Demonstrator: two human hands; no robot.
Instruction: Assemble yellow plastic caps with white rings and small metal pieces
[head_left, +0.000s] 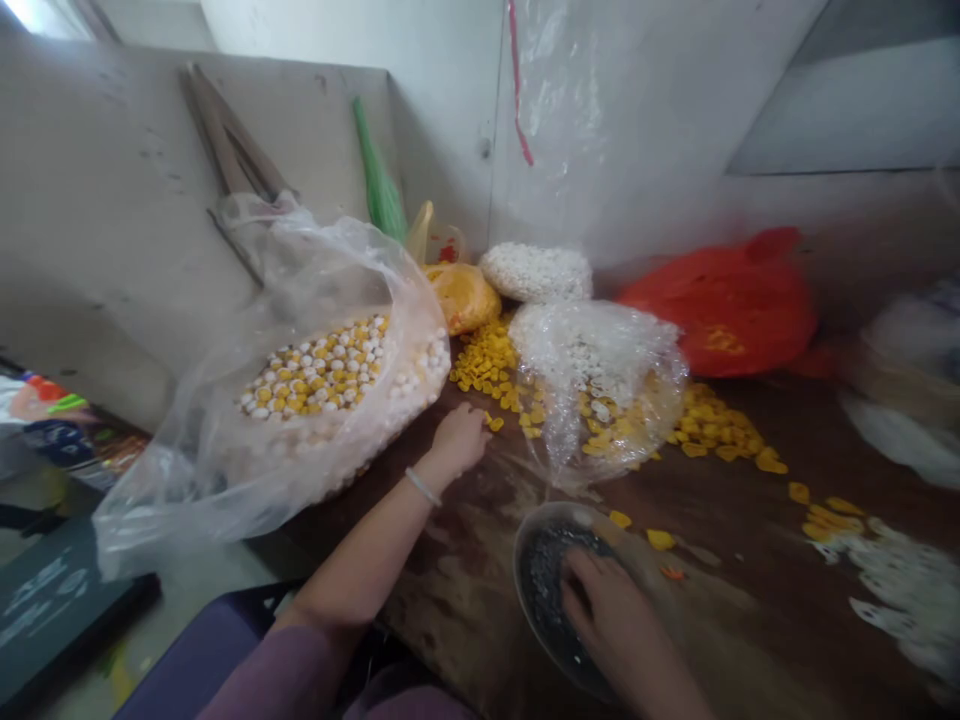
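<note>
My left hand [459, 440], with a pale bracelet on its wrist, rests by the loose yellow pieces on the table. Its fingers are curled, and a small yellow piece [493, 424] lies right at the fingertips; whether they grip anything is hidden. My right hand [607, 605] dips into a bowl [523, 585] of small dark grey bits [547, 560]. Thumb and fingers there are drawn together, and what they hold is too blurred to make out. Beside my left hand leans a large clear plastic bag [202, 480] of small round white-and-yellow pieces [322, 370].
A clear bag [555, 430] with white pieces lies over a spread of yellow pieces [712, 425]. Behind are a white filled bag [536, 272], a yellow bag [465, 295] and a red bag [735, 300]. Flat white pieces [900, 590] lie at the right of the brown table [450, 570].
</note>
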